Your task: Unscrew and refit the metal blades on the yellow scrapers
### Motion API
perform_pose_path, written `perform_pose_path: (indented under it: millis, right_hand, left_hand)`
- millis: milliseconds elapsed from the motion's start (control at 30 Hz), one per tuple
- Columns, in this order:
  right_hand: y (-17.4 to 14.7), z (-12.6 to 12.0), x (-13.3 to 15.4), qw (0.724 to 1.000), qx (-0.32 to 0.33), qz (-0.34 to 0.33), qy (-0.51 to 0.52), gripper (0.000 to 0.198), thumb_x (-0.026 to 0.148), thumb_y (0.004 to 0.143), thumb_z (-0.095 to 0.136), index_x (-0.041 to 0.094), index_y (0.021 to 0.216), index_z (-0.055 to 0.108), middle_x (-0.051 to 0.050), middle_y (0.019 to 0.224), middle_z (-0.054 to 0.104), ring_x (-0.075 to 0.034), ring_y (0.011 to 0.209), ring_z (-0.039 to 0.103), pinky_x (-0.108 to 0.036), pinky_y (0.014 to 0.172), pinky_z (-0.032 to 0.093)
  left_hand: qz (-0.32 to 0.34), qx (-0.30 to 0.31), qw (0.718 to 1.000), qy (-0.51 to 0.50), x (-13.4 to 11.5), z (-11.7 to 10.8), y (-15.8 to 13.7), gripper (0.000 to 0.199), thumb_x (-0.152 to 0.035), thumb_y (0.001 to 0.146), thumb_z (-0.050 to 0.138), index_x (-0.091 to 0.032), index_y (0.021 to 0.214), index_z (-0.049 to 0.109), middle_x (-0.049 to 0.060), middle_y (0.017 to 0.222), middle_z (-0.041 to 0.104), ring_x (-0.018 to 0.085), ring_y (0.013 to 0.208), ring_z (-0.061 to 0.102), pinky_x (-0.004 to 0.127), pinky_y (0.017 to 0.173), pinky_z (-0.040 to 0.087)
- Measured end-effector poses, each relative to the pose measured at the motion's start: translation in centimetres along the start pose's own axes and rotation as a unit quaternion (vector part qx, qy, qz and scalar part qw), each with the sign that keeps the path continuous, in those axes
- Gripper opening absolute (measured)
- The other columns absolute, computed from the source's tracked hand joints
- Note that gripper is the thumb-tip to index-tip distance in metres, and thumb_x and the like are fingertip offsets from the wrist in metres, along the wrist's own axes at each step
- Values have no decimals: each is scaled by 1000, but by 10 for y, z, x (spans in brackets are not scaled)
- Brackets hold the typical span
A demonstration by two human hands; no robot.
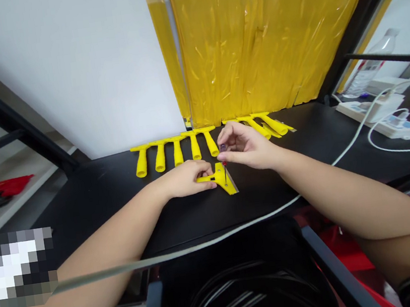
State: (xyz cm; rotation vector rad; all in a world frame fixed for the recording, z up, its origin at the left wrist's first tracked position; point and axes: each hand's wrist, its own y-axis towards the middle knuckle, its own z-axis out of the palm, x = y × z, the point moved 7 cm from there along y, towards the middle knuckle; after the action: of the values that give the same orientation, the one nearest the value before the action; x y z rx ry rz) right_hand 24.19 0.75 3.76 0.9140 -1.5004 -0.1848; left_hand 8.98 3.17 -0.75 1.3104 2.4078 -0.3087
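Note:
My left hand [189, 177] is closed around the handle of a yellow scraper [226, 180], which lies on the black table with its metal blade edge facing right. Between the thumb and fingers of my right hand [248, 146] is a small screwdriver [224, 163] with a dark, partly see-through handle. It stands nearly upright, its thin shaft pointing down at a screw on the scraper's head. My fingers cover part of both handles. Behind my hands, several yellow scraper handles [159, 157] stand in a row along the back of the table.
More yellow scrapers [270, 125], some with blades, lie behind my right hand. A white power strip [379, 119] with plugs and cables sits at the right, near a plastic bottle [371, 64]. One white cable [217, 238] crosses in front of the table's near edge.

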Motion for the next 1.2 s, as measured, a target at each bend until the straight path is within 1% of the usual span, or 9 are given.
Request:
perform_pose_path:
  millis: [167, 400, 533, 633, 733, 833, 967, 1033, 1200]
  right_hand:
    - [0, 1, 1, 999, -8, 13, 43, 30, 31, 80, 91, 19, 84, 63, 0, 83, 64, -13, 73, 65, -28, 69, 58]
    - [-1, 9, -8, 985, 64, 97, 129, 26, 35, 87, 86, 15, 97, 73, -5, 89, 75, -17, 84, 74, -32, 80, 60]
    - [-6, 29, -11, 940, 111, 166, 278, 29, 38, 94, 77, 16, 110, 68, 0, 79, 68, -15, 77, 68, -33, 79, 58]
    - [-6, 38, -11, 914, 89, 179, 352, 24, 34, 96, 75, 22, 106, 57, 7, 67, 54, -11, 64, 55, -28, 72, 53]
    - [-5, 36, -13, 923, 72, 175, 336, 33, 36, 93, 81, 21, 94, 51, 4, 79, 61, -11, 70, 57, -28, 75, 54]
    - [-4, 31, -19, 926, 78, 191, 316, 36, 46, 92, 80, 19, 88, 56, -3, 94, 66, -15, 82, 63, -34, 80, 58]
    - [-6, 32, -23, 911, 106, 218, 334, 37, 54, 100, 67, 20, 89, 60, 7, 61, 45, -11, 55, 44, -32, 71, 54]
    - [-7, 34, -22, 905, 103, 222, 347, 36, 57, 101, 64, 22, 98, 58, 10, 57, 37, -10, 50, 36, -29, 67, 50]
    - [-7, 33, -19, 913, 91, 218, 334, 38, 49, 92, 80, 21, 90, 54, 2, 83, 59, -13, 73, 58, -33, 77, 55]
  left_hand:
    - [0, 1, 1000, -2, 0, 0, 0, 33, -48, 91, 71, -19, 83, 57, 0, 83, 58, 14, 69, 49, 28, 63, 36]
    - [13, 4, 1000, -6, -1, 2, 0, 32, -49, 91, 71, -19, 88, 60, 1, 88, 61, 14, 70, 51, 28, 65, 38]
    - [11, -12, 1000, 12, -2, 2, 1, 31, -49, 92, 70, -19, 92, 63, 2, 87, 63, 15, 70, 53, 29, 66, 39]
    - [17, -21, 1000, 15, -2, 2, 2, 29, -48, 91, 70, -19, 95, 66, 3, 89, 65, 16, 72, 55, 29, 67, 40]
    - [11, -16, 1000, 17, -2, 2, 2, 31, -49, 91, 70, -19, 90, 64, 3, 87, 64, 16, 71, 54, 29, 66, 39]
    - [2, -12, 1000, 19, -2, 2, 2, 33, -50, 91, 69, -19, 85, 59, 2, 86, 63, 16, 71, 53, 29, 65, 39]
    - [14, -18, 1000, 13, -2, 1, 1, 31, -50, 92, 70, -20, 92, 65, 4, 91, 66, 18, 77, 58, 29, 70, 42]
    - [20, -21, 1000, 6, -1, 2, 1, 31, -50, 91, 70, -20, 97, 68, 5, 93, 68, 20, 80, 60, 30, 74, 45]
    - [16, -21, 1000, 3, 0, 2, 1, 30, -49, 91, 71, -20, 97, 69, 5, 92, 68, 20, 82, 62, 31, 76, 47]
